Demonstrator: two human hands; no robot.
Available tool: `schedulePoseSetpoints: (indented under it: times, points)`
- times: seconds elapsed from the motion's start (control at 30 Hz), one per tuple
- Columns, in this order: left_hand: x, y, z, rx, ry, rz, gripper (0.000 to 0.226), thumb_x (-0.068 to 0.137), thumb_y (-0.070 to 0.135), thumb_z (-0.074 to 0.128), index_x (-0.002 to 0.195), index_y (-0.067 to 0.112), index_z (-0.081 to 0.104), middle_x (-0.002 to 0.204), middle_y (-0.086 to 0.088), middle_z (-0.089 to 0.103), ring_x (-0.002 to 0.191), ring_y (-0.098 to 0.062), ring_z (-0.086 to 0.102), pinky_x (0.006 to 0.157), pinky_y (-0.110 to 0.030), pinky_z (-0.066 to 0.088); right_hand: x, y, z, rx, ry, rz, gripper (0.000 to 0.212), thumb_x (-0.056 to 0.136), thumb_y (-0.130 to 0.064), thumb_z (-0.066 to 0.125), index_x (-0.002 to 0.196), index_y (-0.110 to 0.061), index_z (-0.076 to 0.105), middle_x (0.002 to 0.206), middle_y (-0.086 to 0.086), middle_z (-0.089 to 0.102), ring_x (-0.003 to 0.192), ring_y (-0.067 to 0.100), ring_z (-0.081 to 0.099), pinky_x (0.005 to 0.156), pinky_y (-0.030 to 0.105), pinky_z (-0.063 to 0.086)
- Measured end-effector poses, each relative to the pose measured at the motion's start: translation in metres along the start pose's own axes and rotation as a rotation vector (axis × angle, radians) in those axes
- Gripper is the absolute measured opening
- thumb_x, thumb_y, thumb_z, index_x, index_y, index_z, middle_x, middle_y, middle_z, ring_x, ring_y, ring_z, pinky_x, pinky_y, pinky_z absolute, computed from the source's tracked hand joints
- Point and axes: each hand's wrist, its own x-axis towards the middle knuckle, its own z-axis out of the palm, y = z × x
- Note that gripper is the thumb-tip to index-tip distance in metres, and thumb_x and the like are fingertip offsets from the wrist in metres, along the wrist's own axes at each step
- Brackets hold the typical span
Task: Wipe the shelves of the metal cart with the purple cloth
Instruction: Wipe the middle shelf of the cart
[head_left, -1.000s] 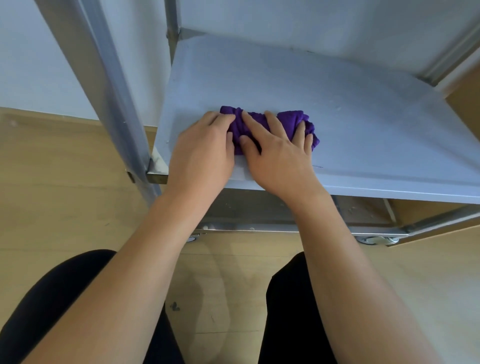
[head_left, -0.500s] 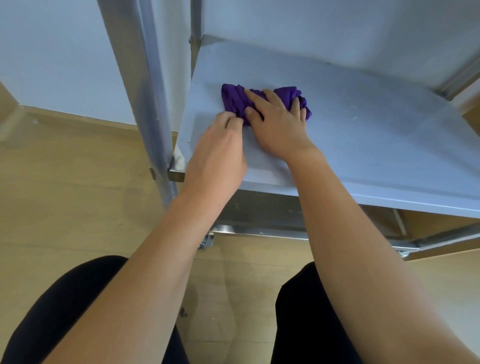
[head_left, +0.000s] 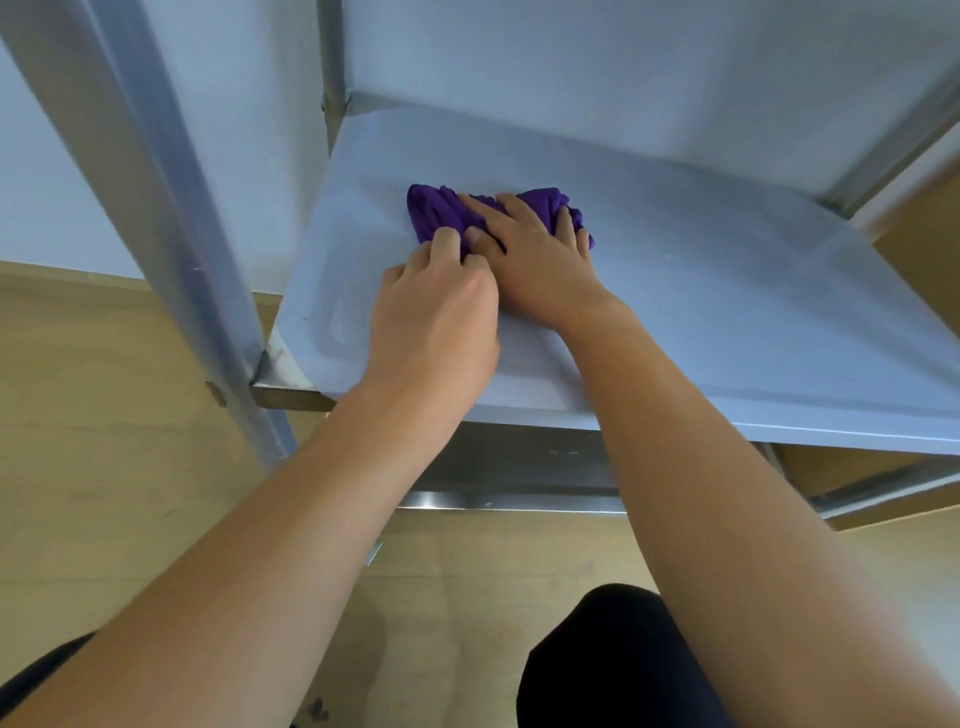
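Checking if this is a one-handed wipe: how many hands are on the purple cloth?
2. The right hand lies flat on top of the cloth, fingers spread; the left hand touches its near left edge with bent fingertips. Both are over the cart shelf.

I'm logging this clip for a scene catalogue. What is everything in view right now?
purple cloth: one, purple, bunched on the shelf towards its left end
shelf: one, pale grey metal, under the cloth
lower shelf: one, darker grey metal, beneath the first
cart posts: two, silver, at the shelf's left front and back corners
floor: tan wood, around and below the cart
wall: pale, behind the cart
trousers: black, at the bottom edge
right hand: one, flat on the cloth, fingers spread
left hand: one, fingers curled on the cloth's near edge, against the right hand
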Motion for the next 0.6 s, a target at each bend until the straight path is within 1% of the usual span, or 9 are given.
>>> schedulePoseSetpoints:
  times: [0.1,0.2,0.27,0.33,0.4,0.43,0.53,0.57,0.6]
  points:
    - [0.012,0.011,0.007,0.006,-0.015,0.021,0.035,0.089,0.007,0.05,0.125,0.005,0.053,0.122,-0.011,0.047,0.106,-0.03,0.051,0.081,-0.036,0.035,0.006,0.02,-0.004,-0.002,-0.007,0.012,0.047,0.102,-0.047,0.026,0.148,-0.054,0.021,0.159,-0.015,0.019,0.147,0.045,0.0,0.119,0.055,-0.001]
    - [0.029,0.029,0.014,-0.019,-0.041,0.04,0.03,0.091,0.009,0.049,0.12,0.006,0.055,0.121,-0.01,0.047,0.104,-0.032,0.05,0.075,-0.033,0.026,0.008,0.047,-0.011,-0.028,0.0,0.041,0.046,0.102,-0.047,0.025,0.148,-0.053,0.022,0.16,-0.015,0.018,0.148,0.045,0.0,0.119,0.055,-0.001]
    - [0.036,0.046,0.021,-0.038,-0.054,0.069,0.028,0.091,0.009,0.049,0.118,0.007,0.057,0.121,-0.01,0.048,0.104,-0.032,0.051,0.075,-0.032,0.024,0.006,0.067,-0.018,-0.042,0.006,0.064,0.047,0.102,-0.046,0.025,0.148,-0.052,0.021,0.161,-0.013,0.016,0.148,0.044,0.001,0.119,0.055,-0.001]
    - [0.04,0.063,0.03,-0.06,-0.061,0.095,0.028,0.091,0.011,0.049,0.118,0.008,0.057,0.121,-0.009,0.049,0.105,-0.032,0.052,0.076,-0.034,0.028,0.002,0.088,-0.026,-0.028,0.011,0.098,0.047,0.102,-0.045,0.026,0.149,-0.052,0.021,0.161,-0.013,0.015,0.148,0.044,0.001,0.119,0.054,-0.001]
    - [0.046,0.078,0.039,-0.087,-0.059,0.126,0.03,0.092,0.013,0.048,0.119,0.009,0.058,0.122,-0.008,0.049,0.107,-0.033,0.053,0.081,-0.037,0.034,0.001,0.111,-0.032,-0.014,0.017,0.133,0.047,0.102,-0.046,0.025,0.148,-0.052,0.021,0.162,-0.013,0.015,0.148,0.043,0.0,0.119,0.053,-0.002]
    - [0.049,0.086,0.044,-0.099,-0.063,0.142,0.03,0.092,0.014,0.047,0.119,0.01,0.058,0.122,-0.008,0.05,0.107,-0.033,0.053,0.084,-0.038,0.036,0.001,0.123,-0.035,-0.022,0.006,0.143,0.048,0.1,-0.05,0.023,0.148,-0.051,0.022,0.162,-0.012,0.014,0.149,0.042,0.0,0.12,0.054,-0.003]
    - [0.055,0.106,0.057,-0.117,-0.07,0.181,0.028,0.092,0.017,0.047,0.117,0.012,0.06,0.122,-0.006,0.051,0.108,-0.032,0.053,0.087,-0.039,0.036,0.003,0.154,-0.04,-0.123,-0.038,0.09,0.066,0.084,-0.064,0.012,0.146,-0.048,0.027,0.163,-0.009,0.014,0.15,0.036,0.003,0.117,0.062,0.0]
    - [0.055,0.112,0.062,-0.124,-0.067,0.194,0.028,0.092,0.018,0.048,0.116,0.012,0.061,0.123,-0.006,0.051,0.109,-0.032,0.053,0.088,-0.039,0.037,0.003,0.163,-0.041,-0.132,-0.033,0.087,0.067,0.082,-0.064,0.01,0.145,-0.049,0.028,0.162,-0.009,0.016,0.15,0.036,0.005,0.117,0.062,0.001]
    - [0.054,0.116,0.067,-0.131,-0.062,0.203,0.029,0.091,0.019,0.048,0.116,0.013,0.061,0.125,-0.005,0.051,0.11,-0.032,0.052,0.09,-0.04,0.037,0.002,0.17,-0.042,-0.12,-0.022,0.106,0.063,0.085,-0.062,0.01,0.145,-0.051,0.027,0.161,-0.011,0.017,0.15,0.037,0.007,0.118,0.06,0.002]
